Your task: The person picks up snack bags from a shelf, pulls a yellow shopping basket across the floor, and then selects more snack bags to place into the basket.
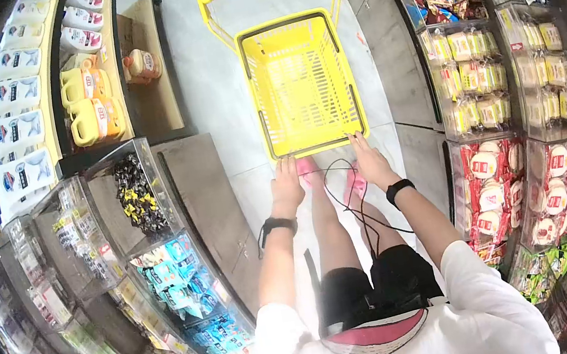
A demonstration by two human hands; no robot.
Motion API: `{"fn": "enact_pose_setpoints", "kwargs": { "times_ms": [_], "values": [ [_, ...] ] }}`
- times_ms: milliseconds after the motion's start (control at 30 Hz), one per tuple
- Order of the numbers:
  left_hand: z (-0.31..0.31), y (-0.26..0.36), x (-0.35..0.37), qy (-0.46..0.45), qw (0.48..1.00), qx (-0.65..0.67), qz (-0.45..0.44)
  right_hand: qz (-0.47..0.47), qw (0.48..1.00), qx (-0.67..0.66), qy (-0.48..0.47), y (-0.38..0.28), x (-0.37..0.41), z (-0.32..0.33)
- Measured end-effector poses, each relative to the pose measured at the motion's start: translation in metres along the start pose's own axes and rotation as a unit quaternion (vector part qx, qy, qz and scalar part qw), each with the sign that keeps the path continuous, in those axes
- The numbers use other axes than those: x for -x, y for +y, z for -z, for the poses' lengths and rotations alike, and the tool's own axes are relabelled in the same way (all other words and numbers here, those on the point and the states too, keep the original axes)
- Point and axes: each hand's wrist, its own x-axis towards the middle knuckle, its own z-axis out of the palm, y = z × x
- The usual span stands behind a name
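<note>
A yellow shopping basket (359,102) stands on the floor in front of me, its inside bare and its long handle stretching away at the far end. My left hand (288,185) is at the left part of the basket's near rim, fingers extended with their tips at the edge. At the right part of the same rim, my right hand (371,161) also has its fingers stretched out. Neither hand is wrapped round anything. Black bands circle both wrists, and thin dark cords hang between my forearms.
Shelves with white bottles (17,132), yellow jugs (96,120) and blue packets (183,267) line the left side. On the right are bins of wrapped snacks (478,72) and red packs (485,182). Pink shoes (355,184) are just below the basket.
</note>
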Motion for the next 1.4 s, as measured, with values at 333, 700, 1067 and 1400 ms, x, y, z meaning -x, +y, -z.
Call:
{"fn": "enact_pose_setpoints", "kwargs": {
  "times_ms": [333,700,1067,1400],
  "values": [
    [-0.093,0.006,0.116,0.021,0.998,0.057,0.021,0.01,0.995,0.082,-0.054,0.018,0.11,-0.062],
    [-0.17,-0.016,0.26,-0.027,0.998,0.037,-0.032,-0.022,0.993,0.114,0.005,0.026,0.231,-0.184],
    [-0.267,-0.002,0.394,-0.042,0.998,-0.004,0.051,0.058,0.984,0.164,-0.029,0.05,0.354,-0.262],
    [-0.343,0.034,0.483,-0.045,0.998,0.02,0.025,-0.039,0.967,0.239,-0.073,0.084,0.436,-0.309]
  ]
}}
